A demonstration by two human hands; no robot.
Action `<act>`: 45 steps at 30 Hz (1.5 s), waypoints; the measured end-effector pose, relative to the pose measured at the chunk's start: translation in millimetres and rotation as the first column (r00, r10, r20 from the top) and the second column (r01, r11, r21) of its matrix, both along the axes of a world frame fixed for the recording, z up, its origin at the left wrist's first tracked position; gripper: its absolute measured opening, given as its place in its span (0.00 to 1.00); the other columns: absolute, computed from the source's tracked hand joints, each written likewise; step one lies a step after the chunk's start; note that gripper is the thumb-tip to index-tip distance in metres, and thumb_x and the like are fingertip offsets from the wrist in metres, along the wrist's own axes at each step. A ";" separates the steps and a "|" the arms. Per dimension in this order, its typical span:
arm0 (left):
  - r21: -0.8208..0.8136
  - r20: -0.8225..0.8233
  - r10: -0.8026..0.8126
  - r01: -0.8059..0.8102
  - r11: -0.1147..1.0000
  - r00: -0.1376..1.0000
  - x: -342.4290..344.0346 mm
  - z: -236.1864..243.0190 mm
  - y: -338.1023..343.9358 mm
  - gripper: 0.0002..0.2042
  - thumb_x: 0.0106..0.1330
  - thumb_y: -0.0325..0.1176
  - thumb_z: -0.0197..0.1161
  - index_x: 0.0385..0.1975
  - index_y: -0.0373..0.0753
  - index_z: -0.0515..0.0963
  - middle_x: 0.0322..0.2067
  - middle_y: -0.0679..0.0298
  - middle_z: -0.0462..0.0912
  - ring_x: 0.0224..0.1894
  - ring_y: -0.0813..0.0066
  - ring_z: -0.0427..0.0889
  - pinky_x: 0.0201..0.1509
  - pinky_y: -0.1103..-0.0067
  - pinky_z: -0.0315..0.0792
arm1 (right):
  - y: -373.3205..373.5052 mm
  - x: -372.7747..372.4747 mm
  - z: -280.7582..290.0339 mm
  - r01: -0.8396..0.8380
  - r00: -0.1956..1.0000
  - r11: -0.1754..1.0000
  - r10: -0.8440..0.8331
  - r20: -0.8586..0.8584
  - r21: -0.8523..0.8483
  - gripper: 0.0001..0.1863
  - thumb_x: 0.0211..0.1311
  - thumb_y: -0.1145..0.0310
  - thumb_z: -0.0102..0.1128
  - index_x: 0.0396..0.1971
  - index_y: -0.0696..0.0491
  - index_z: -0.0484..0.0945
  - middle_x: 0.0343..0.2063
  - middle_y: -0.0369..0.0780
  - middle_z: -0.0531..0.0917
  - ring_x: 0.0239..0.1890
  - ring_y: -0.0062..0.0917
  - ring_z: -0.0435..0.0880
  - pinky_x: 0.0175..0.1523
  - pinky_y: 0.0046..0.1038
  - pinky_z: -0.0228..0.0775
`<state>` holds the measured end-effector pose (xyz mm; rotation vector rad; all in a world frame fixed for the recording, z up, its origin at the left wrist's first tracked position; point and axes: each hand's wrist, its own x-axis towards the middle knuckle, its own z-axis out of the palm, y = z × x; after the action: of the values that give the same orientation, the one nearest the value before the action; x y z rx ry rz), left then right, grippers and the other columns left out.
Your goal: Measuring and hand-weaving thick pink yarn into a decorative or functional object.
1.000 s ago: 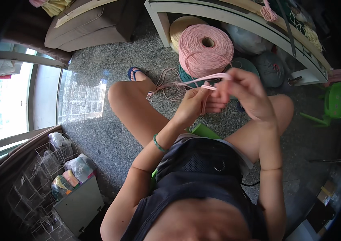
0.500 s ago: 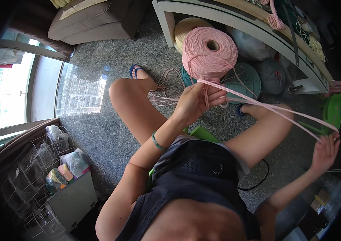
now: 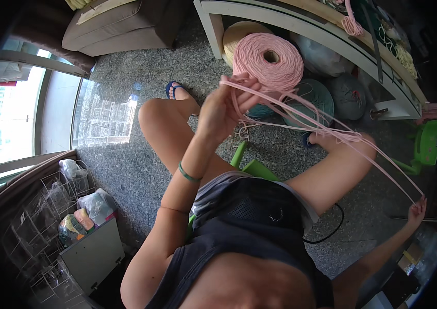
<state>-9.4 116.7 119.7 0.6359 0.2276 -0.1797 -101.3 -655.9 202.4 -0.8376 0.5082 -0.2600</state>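
Pink cord runs in several strands from my left hand across to my right hand. My left hand is raised in front of a big pink yarn roll, with the cord looped over its thumb and fingers. Far out at the lower right, my right hand pinches the end of the long cord loop. Midway, a loose tangle of the strands hangs over my right knee. How tightly the left fingers close on the cord is partly hidden.
Teal yarn balls, a grey yarn ball and a cream roll sit by the white-framed table. A green stool stands right. Wire racks are at left, a brown sofa behind.
My left hand has moved left and slightly up; my right hand has gone lower and farther away. The cord loop is longer, and loose strands have been pulled off the floor over my right knee.
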 end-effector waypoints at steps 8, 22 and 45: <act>0.002 0.027 0.359 -0.360 0.933 0.933 3.1 -12.1 91.3 0.23 0.71 0.42 0.33 0.52 0.24 0.59 0.53 0.43 0.65 0.58 0.56 0.65 0.61 0.72 0.67 | -99.2 -5.9 7.8 0.107 0.975 0.987 -0.128 -0.181 -0.122 0.14 0.66 0.65 0.46 0.42 0.61 0.73 0.15 0.30 0.68 0.13 0.12 0.58 0.18 0.13 0.50; 0.255 -0.038 0.164 -0.149 0.956 0.986 -21.6 24.9 73.9 0.24 0.70 0.44 0.38 0.52 0.25 0.61 0.48 0.45 0.71 0.52 0.57 0.72 0.53 0.68 0.72 | 63.8 40.2 -53.7 -0.351 -0.004 0.916 0.206 -0.979 0.194 0.17 0.54 0.77 0.58 0.45 0.55 0.73 0.43 0.45 0.76 0.37 0.33 0.77 0.40 0.31 0.74; 0.050 -0.031 -0.138 0.139 0.989 0.990 -13.4 33.2 27.0 0.24 0.70 0.45 0.38 0.54 0.28 0.60 0.50 0.48 0.70 0.50 0.58 0.74 0.52 0.65 0.72 | 646.6 44.3 -81.1 -0.423 0.394 0.169 0.919 -0.013 -0.890 0.09 0.51 0.76 0.61 0.34 0.56 0.77 0.38 0.42 0.78 0.47 0.29 0.75 0.51 0.27 0.65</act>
<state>-22.8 143.6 152.9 0.7014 0.2150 -0.3170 -56.9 -9.3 121.2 -1.7543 -0.7461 0.2441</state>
